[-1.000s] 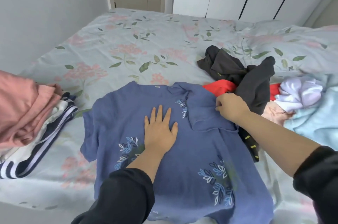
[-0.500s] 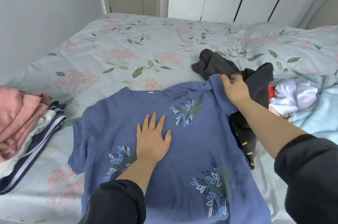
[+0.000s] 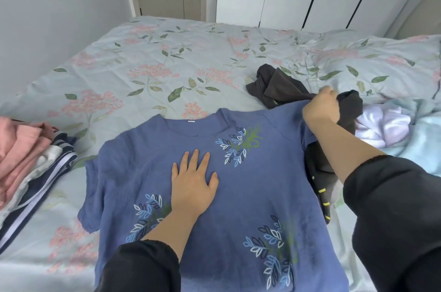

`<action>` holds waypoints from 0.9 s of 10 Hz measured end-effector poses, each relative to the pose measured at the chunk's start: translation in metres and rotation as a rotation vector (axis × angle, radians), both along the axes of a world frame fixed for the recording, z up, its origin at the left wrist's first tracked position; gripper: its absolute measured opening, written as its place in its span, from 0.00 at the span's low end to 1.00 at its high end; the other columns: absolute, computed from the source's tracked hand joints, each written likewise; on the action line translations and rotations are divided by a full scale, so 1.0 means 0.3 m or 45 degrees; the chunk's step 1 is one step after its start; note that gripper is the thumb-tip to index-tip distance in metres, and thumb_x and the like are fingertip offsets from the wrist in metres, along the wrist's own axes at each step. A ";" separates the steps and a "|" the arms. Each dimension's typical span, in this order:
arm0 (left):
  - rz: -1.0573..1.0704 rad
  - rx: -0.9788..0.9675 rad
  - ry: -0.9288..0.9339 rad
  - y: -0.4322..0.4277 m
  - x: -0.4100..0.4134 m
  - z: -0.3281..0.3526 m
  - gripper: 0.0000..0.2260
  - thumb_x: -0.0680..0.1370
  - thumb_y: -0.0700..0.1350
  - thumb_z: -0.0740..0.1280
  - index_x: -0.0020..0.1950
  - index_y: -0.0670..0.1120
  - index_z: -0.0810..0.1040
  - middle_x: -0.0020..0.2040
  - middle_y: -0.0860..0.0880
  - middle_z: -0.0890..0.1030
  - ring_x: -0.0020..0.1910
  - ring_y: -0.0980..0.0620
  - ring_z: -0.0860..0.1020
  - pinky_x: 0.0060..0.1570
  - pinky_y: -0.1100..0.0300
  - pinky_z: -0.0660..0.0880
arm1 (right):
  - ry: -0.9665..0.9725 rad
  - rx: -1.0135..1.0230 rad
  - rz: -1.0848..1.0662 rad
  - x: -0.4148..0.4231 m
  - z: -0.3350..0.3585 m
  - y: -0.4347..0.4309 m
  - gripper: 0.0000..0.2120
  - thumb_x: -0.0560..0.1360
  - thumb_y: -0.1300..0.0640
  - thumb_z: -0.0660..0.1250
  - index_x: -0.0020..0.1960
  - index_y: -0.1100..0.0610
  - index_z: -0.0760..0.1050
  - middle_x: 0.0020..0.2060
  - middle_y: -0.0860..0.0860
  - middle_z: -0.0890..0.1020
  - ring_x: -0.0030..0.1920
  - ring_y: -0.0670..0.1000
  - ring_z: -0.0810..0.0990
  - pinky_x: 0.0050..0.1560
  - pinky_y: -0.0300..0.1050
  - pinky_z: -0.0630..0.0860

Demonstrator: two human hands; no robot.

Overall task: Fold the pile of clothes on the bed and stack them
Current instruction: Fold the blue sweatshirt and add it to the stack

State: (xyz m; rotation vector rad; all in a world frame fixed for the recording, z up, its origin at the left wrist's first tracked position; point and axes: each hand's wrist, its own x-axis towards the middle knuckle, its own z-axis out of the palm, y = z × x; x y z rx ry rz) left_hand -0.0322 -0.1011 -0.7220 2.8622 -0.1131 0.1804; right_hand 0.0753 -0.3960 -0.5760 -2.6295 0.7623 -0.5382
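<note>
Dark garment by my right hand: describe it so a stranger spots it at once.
On the floral bed, look right of the spread blue T-shirt, whose sleeve the right hand grips. The crumpled dark garment lies partly under that arm; unlike the lilac garment beside it, it is charcoal with yellow marks.
</note>
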 end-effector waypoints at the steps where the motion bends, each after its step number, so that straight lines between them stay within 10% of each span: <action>1: -0.002 0.008 0.004 0.001 0.001 -0.001 0.27 0.80 0.60 0.48 0.78 0.56 0.52 0.79 0.52 0.50 0.78 0.49 0.46 0.74 0.47 0.44 | -0.244 -0.500 0.382 -0.032 -0.004 0.136 0.22 0.70 0.66 0.58 0.64 0.63 0.67 0.64 0.62 0.70 0.61 0.64 0.70 0.58 0.57 0.70; 2: 0.001 0.002 -0.010 -0.001 -0.002 -0.001 0.26 0.80 0.59 0.49 0.78 0.56 0.52 0.79 0.52 0.51 0.78 0.49 0.47 0.75 0.47 0.45 | -0.066 -0.672 1.261 -0.119 -0.159 0.258 0.22 0.74 0.61 0.60 0.67 0.62 0.70 0.67 0.62 0.71 0.66 0.64 0.70 0.66 0.60 0.65; 4: -0.011 0.022 0.000 -0.001 -0.001 0.001 0.26 0.80 0.59 0.49 0.78 0.56 0.52 0.79 0.52 0.51 0.78 0.49 0.47 0.75 0.47 0.45 | 0.548 -0.678 0.726 -0.126 -0.254 0.064 0.26 0.83 0.47 0.47 0.78 0.54 0.48 0.78 0.53 0.48 0.77 0.54 0.44 0.72 0.57 0.37; 5: -0.008 0.026 0.008 -0.001 -0.001 0.002 0.26 0.80 0.59 0.48 0.78 0.56 0.52 0.79 0.52 0.51 0.78 0.49 0.46 0.75 0.47 0.45 | 0.388 -0.570 0.517 -0.130 -0.231 0.110 0.29 0.82 0.45 0.48 0.78 0.57 0.48 0.77 0.58 0.48 0.77 0.58 0.44 0.72 0.62 0.40; 6: -0.011 0.007 0.009 -0.002 0.000 0.004 0.26 0.80 0.59 0.49 0.78 0.56 0.53 0.79 0.51 0.52 0.78 0.49 0.47 0.75 0.46 0.45 | 0.173 -0.746 1.031 -0.218 -0.283 0.152 0.28 0.80 0.47 0.57 0.77 0.55 0.57 0.76 0.57 0.55 0.76 0.57 0.53 0.73 0.64 0.50; 8: -0.007 -0.001 0.005 -0.003 -0.003 0.012 0.26 0.80 0.58 0.49 0.78 0.55 0.54 0.79 0.51 0.52 0.78 0.49 0.48 0.75 0.46 0.47 | 0.406 -0.578 0.960 -0.316 -0.286 0.051 0.25 0.81 0.54 0.56 0.76 0.59 0.57 0.77 0.56 0.54 0.76 0.55 0.53 0.74 0.50 0.49; 9: -0.019 -0.016 -0.038 -0.005 -0.015 0.036 0.25 0.81 0.55 0.51 0.78 0.52 0.55 0.79 0.48 0.51 0.78 0.49 0.47 0.74 0.44 0.46 | -0.026 -0.590 0.892 -0.408 -0.263 0.096 0.07 0.74 0.64 0.67 0.48 0.68 0.77 0.48 0.66 0.79 0.48 0.66 0.79 0.46 0.56 0.75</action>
